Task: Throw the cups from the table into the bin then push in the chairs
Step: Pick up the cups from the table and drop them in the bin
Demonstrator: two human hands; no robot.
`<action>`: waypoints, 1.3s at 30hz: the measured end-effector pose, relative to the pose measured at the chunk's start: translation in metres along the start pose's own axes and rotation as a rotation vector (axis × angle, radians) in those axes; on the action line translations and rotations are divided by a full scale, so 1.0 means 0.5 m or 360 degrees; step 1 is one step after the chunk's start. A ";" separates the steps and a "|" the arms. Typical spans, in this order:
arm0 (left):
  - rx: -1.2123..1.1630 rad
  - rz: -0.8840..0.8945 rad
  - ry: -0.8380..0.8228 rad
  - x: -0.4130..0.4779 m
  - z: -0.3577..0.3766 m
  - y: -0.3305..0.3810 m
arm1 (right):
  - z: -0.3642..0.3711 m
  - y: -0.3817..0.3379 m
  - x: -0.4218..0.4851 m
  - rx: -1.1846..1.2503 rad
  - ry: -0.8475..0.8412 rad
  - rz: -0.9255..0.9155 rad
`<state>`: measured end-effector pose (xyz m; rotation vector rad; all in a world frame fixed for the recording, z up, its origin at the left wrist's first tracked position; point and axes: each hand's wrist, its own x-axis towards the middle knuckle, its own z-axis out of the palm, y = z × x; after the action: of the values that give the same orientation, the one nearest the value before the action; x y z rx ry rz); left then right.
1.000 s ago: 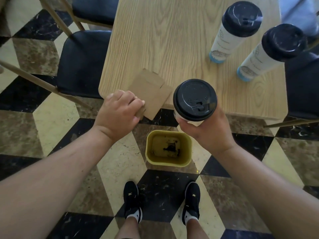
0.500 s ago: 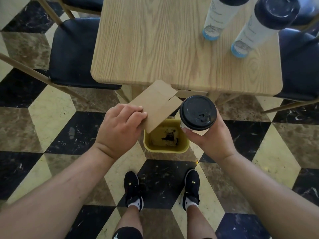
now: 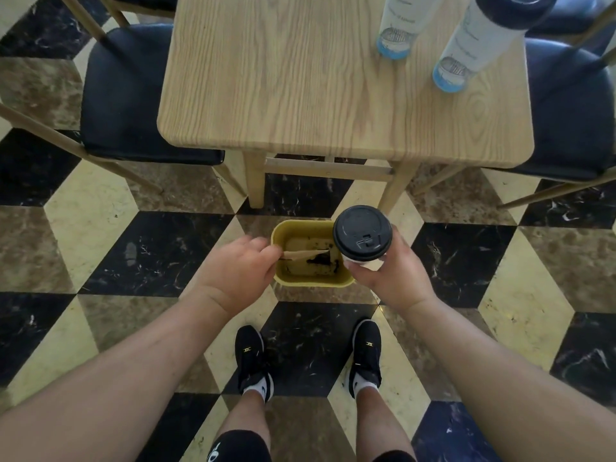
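Observation:
My right hand (image 3: 390,275) grips a white paper cup with a black lid (image 3: 362,233), upright over the right rim of the small yellow bin (image 3: 311,281) on the floor. My left hand (image 3: 238,271) pinches a brown cardboard sleeve (image 3: 305,254), turned edge-on over the bin's opening. Two more white cups with blue bases, one on the left (image 3: 398,25) and one on the right (image 3: 466,51), stand at the far right of the wooden table (image 3: 300,88).
A black-cushioned chair (image 3: 133,95) stands pulled out at the table's left, another (image 3: 573,111) at its right. The bin sits just in front of the table legs (image 3: 255,181). My feet in black shoes (image 3: 253,358) stand behind it on the checkered marble floor.
Both hands dropped from table height to just above the bin. The cardboard sleeve turned from flat to edge-on over the opening. The view backed away from the table.

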<state>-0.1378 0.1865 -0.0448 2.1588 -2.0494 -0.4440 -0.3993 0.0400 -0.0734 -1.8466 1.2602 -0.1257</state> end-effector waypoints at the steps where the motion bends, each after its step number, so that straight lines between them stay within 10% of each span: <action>1: -0.0006 -0.0016 -0.0036 0.004 0.008 -0.001 | 0.009 0.007 0.002 0.0012 -0.0013 0.0017; 18: 0.0149 -0.0417 -0.0563 0.097 0.093 -0.006 | 0.108 0.070 0.052 -0.0081 -0.0203 0.0257; 39: -0.0532 -0.0271 0.0371 0.364 -0.256 0.125 | -0.333 -0.176 0.097 0.0005 0.0617 -0.0266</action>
<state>-0.1527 -0.0117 0.0731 2.0749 -1.5542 -0.4880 -0.3996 -0.0883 0.0725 -1.9846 1.3557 -0.6006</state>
